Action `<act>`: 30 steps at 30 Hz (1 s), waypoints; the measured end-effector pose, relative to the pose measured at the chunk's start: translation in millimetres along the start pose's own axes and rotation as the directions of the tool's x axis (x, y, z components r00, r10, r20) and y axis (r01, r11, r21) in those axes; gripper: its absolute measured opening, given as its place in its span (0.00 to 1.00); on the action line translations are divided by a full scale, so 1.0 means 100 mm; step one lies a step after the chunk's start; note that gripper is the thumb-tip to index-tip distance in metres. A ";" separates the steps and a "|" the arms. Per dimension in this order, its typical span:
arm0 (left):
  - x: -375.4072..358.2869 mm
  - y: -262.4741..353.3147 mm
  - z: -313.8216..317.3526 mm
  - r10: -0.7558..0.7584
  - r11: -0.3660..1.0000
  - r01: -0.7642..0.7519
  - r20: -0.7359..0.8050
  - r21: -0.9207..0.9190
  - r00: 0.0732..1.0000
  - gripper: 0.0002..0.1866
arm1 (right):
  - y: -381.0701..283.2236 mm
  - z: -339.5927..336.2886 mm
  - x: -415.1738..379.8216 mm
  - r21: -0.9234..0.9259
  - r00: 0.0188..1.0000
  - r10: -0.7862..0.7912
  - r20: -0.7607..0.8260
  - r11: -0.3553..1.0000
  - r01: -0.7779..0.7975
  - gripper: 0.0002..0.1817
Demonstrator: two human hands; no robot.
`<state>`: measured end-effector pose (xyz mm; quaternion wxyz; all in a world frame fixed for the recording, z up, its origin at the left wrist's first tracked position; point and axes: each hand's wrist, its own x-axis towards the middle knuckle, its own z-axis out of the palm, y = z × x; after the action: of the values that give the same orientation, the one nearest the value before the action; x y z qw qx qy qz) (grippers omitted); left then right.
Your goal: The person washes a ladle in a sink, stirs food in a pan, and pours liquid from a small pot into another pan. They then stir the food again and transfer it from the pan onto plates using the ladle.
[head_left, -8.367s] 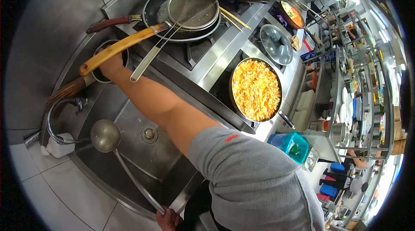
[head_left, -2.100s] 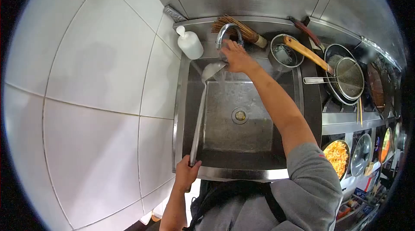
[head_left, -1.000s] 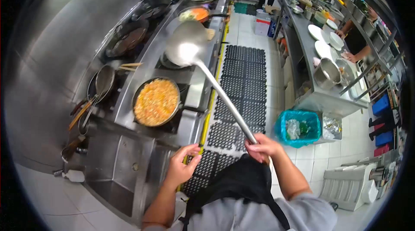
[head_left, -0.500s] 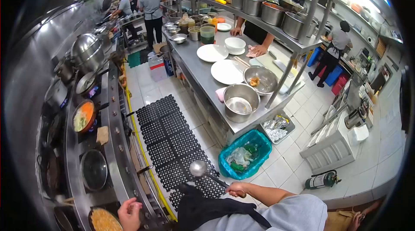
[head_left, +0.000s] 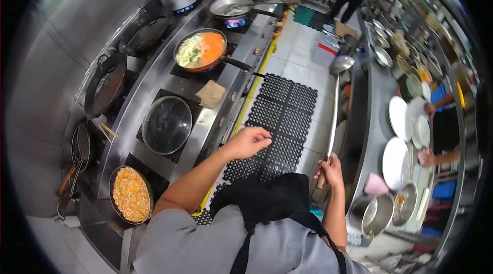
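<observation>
My right hand (head_left: 330, 170) is wrapped round the wooden handle of a long metal ladle (head_left: 336, 97), whose bowl points up and away. In front of my body, my left hand (head_left: 250, 142) has its fingers curled together; whether anything small is between them is hidden. Beyond it on the stove, a pan (head_left: 201, 50) holds orange and pale green food, its handle pointing toward the aisle. A folded tan cloth (head_left: 210, 94) lies on the stove edge beside a round dark pan (head_left: 167, 124). Chopped orange food fills another pan (head_left: 132, 194) at the lower left.
A lit burner (head_left: 235, 22) glows under a frying pan (head_left: 231, 6). Black perforated mats (head_left: 282, 115) cover part of the floor. Plates (head_left: 396, 163) and metal bowls (head_left: 379, 216) stand on the right counter (head_left: 377, 104). Co-workers are at the back and across the counter.
The view has turned left toward the stove. My left hand has moved from beside the lower pan to in front of my body. The ladle now points up and away.
</observation>
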<state>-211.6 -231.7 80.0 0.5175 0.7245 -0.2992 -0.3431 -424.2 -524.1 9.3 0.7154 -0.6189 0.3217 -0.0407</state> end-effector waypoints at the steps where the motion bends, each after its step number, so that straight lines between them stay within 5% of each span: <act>1: 0.19 -0.07 -0.04 -0.019 1.000 0.018 -0.025 -0.018 1.000 0.14 | -0.23 0.03 0.29 0.079 0.996 0.037 0.079 0.996 -0.043 0.07; 4: 0.75 -0.35 -0.19 -0.143 0.977 0.116 -0.153 -0.178 0.978 0.14 | -0.59 0.04 1.19 0.141 0.989 0.068 0.128 0.986 -0.086 0.03; 6: 1.09 -0.46 -0.36 -0.150 0.967 0.092 -0.244 -0.236 0.958 0.15 | -0.48 -0.16 1.96 -0.014 0.974 0.134 0.184 0.991 -0.134 0.06; 8: 1.44 -0.56 -0.52 -0.299 0.913 0.088 -0.505 -0.399 0.810 0.16 | -0.38 -0.29 2.54 -0.272 0.964 0.208 0.165 0.949 -0.158 0.08; 11: 1.81 -0.65 -0.72 -0.482 0.800 0.076 -0.562 -0.595 0.672 0.22 | -0.50 -0.48 2.91 -0.343 0.905 0.294 0.308 0.921 -0.183 0.06; 13: 2.01 -0.69 -0.81 -0.615 0.649 0.012 -0.515 -0.761 0.597 0.27 | -0.83 -0.40 2.93 -0.369 0.896 0.225 0.384 0.926 -0.075 0.10; 16: 2.29 -0.65 -0.96 -0.677 0.638 -0.023 -0.574 -0.770 0.461 0.29 | -1.09 -0.20 3.36 -0.294 0.892 0.044 0.449 0.950 0.102 0.07; 18: 2.49 -0.71 -1.07 -0.701 0.631 -0.062 -0.603 -0.773 0.380 0.28 | -1.72 0.28 3.61 -0.159 0.738 0.149 0.658 0.986 -0.058 0.07; 19: 2.59 -0.80 -1.16 -0.688 0.609 -0.133 -0.605 -0.782 0.400 0.27 | -2.03 0.49 3.83 -0.222 0.604 0.194 0.773 0.975 -0.028 0.06; 20: 2.68 -0.88 -1.22 -0.674 0.582 -0.206 -0.609 -0.786 0.419 0.25 | -2.27 0.74 4.00 -0.341 0.590 0.222 0.776 0.935 0.098 0.05; 21: 2.75 -0.83 -1.28 -0.636 0.571 -0.315 -0.652 -0.758 0.413 0.21 | -2.55 1.09 4.04 -0.491 0.668 0.189 0.720 0.819 0.297 0.05; 22: 2.79 -0.79 -1.32 -0.646 0.560 -0.333 -0.652 -0.758 0.398 0.21 | -2.76 1.38 4.18 -0.525 0.652 0.179 0.737 0.759 0.385 0.06; 24: 2.88 -0.75 -1.48 -0.674 0.325 -0.503 -0.569 -0.801 0.471 0.17 | -2.98 1.94 4.52 -0.518 0.590 0.072 0.804 0.571 0.637 0.10; 25: 2.93 -0.82 -1.53 -0.705 0.269 -0.528 -0.538 -0.805 0.461 0.13 | -3.07 2.20 4.66 -0.514 0.540 0.038 0.841 0.372 0.773 0.12; 26: 2.95 -1.01 -1.56 -0.676 0.220 -0.569 -0.545 -0.792 0.497 0.12 | -3.04 2.46 4.84 -0.511 0.531 0.048 0.846 0.355 0.783 0.12; 28: 2.93 -1.04 -1.56 -0.650 0.216 -0.567 -0.550 -0.795 0.524 0.12 | -2.95 2.93 5.11 -0.264 0.253 -0.144 0.957 -0.066 0.962 0.14; 30: 2.93 -0.91 -1.54 -0.657 0.238 -0.578 -0.567 -0.781 0.496 0.10 | -2.95 3.29 5.15 -0.278 0.274 -0.050 0.960 -0.162 0.947 0.14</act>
<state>91.4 -352.3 -26.3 0.8993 0.3022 0.3128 -0.0467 250.9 -544.1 75.6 0.1086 -0.9220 -0.3659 0.0651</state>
